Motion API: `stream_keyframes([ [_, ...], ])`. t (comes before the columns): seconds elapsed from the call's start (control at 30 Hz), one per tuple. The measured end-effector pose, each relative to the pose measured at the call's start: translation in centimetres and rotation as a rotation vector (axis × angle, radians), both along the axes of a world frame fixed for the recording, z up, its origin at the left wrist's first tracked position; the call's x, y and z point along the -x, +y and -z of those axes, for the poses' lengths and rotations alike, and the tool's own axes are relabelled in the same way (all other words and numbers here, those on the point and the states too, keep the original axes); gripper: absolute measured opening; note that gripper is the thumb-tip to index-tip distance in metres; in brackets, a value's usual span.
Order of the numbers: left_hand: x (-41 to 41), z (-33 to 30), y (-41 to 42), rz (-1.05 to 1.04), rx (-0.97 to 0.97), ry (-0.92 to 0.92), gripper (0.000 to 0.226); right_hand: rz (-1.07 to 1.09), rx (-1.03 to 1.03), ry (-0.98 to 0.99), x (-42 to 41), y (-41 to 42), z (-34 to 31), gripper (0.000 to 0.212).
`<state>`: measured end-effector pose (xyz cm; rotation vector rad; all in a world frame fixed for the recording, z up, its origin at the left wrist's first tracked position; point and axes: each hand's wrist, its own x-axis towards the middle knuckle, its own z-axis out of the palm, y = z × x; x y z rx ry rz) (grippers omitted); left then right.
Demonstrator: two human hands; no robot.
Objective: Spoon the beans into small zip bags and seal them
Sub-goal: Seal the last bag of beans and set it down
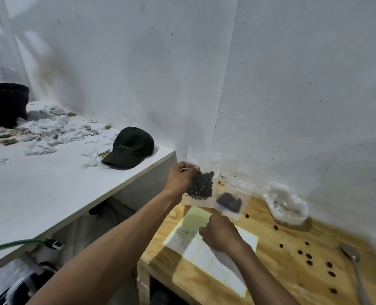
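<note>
My left hand (181,180) pinches a small clear zip bag (201,186) of dark beans by its left edge and holds it upright above the wooden table (270,271). A second zip bag (231,201) with beans leans against the wall just to its right. My right hand (221,235) is curled over a sheet of white labels (204,254) lying on the table; what its fingers hold is hidden. A metal spoon (352,260) lies at the right. Several loose beans (308,256) are scattered on the wood.
A crumpled clear plastic bag (288,205) sits by the wall. To the left stands a higher white table (50,183) with a black cap (129,148), paper scraps and a black bag (4,104). A green hose (8,245) runs below it.
</note>
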<state>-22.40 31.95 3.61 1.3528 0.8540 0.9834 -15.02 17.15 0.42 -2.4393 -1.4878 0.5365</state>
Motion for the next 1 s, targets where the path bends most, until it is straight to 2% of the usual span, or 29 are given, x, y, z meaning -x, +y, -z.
stream_keyframes([
  [0.07, 0.1, 0.0, -0.2, 0.003, -0.003, 0.004, 0.013, -0.007, 0.002, 0.052, -0.3, -0.2, -0.4, 0.041],
  [0.2, 0.5, -0.1, -0.3, 0.014, -0.012, -0.006, 0.014, -0.003, -0.058, 0.281, -1.4, -1.0, -1.3, 0.039],
  [0.33, 0.7, -0.4, -0.7, 0.053, -0.017, 0.003, 0.022, 0.059, -0.367, 0.550, -3.1, -1.7, -3.0, 0.032],
  [0.43, 0.3, -0.7, -1.4, 0.153, -0.001, 0.025, 0.018, 0.153, -0.576, 0.500, -4.4, -1.5, -5.3, 0.007],
  [0.53, -0.8, -1.0, -2.9, 0.239, -0.002, 0.035, 0.012, 0.192, -0.695, 0.448, -5.9, -1.1, -6.8, 0.013],
  [0.7, -2.2, -1.6, -5.3, 0.334, -0.013, 0.016, 0.017, 0.208, -0.791, 0.368, -7.5, -1.5, -7.6, 0.003],
  [1.0, -4.0, -2.1, -7.7, 0.377, -0.058, -0.041, 0.025, 0.272, -0.843, 0.301, -8.8, -2.9, -7.1, 0.006],
])
